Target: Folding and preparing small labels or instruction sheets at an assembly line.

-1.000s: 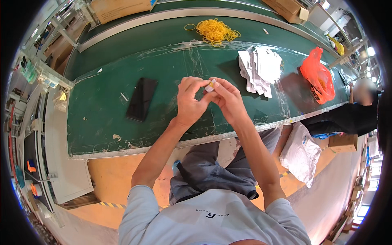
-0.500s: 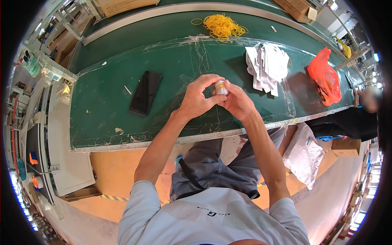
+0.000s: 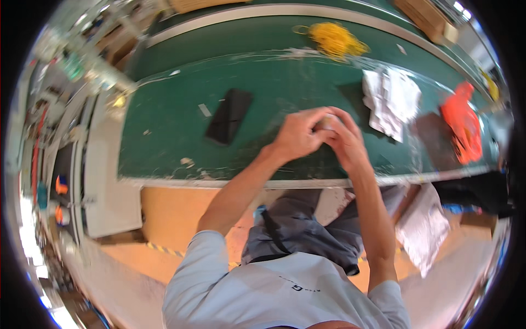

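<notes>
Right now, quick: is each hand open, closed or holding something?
Left hand: closed on a small object, mostly hidden and blurred.
Right hand: closed on the same small object from the other side.

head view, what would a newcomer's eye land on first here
Probably the bright yellow tangle of bands toward the back of the green table, then the red-orange plastic bag toward its right end. Near the middle, the left grip and right grip meet around a small object, mostly covered and blurred.
</notes>
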Motion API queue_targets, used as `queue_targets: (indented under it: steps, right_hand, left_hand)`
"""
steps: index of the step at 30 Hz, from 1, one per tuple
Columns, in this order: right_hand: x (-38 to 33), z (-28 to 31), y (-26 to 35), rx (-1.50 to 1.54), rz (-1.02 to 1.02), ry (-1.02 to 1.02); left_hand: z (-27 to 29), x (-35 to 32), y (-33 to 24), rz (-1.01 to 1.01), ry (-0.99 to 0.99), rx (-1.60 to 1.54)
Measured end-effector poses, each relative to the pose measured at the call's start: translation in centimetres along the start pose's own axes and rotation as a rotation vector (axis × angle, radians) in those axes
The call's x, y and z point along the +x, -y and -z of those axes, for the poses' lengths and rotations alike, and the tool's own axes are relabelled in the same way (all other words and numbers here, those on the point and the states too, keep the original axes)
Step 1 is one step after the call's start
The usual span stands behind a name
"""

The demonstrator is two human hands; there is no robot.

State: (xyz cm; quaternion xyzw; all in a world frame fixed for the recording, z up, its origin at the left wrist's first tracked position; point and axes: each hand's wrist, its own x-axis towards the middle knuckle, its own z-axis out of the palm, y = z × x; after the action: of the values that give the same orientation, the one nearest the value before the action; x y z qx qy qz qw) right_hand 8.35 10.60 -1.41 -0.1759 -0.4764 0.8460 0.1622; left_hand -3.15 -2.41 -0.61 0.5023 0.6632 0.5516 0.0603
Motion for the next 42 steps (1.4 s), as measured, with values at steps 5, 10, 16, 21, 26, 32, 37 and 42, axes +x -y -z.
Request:
queue_targets:
  steps: [5,10,16,21,26,32,37,42]
  right_hand:
    - [-0.8,0.0,0.4,-0.079,-0.018,-0.007]
    - [-2.5,-2.0,1.8,-0.596,0.33,-0.09]
    - [-14.7,-9.7,12.2,-0.75,0.838,0.503]
    - [-16.4,-11.1,14.1,-0.471,0.953,0.807]
    - [-16.6,-10.2,13.4,-0.526,1.082,0.804]
    - [-17.0,-8.2,11.4,-0.757,1.156,0.542]
    - [-17.3,-6.9,10.6,-0.907,0.963,0.377]
    - [-17.0,-7.1,12.4,-0.67,1.12,0.586]
  left_hand:
    - [-0.8,-0.8,0.7,-0.096,-0.026,0.019]
    - [0.6,-0.6,1.5,-0.119,-0.247,-0.001]
    - [13.0,0.1,1.3,0.051,-0.353,0.398]
    - [22.4,-1.6,9.3,0.147,-0.32,0.72]
    - [23.2,0.4,10.3,0.131,-0.176,0.634]
    - [21.6,0.8,11.4,0.316,0.04,0.421]
    - [23.6,-1.3,9.5,0.184,-0.308,0.531]
    - [17.8,-0.3,7.5,0.057,-0.461,0.33]
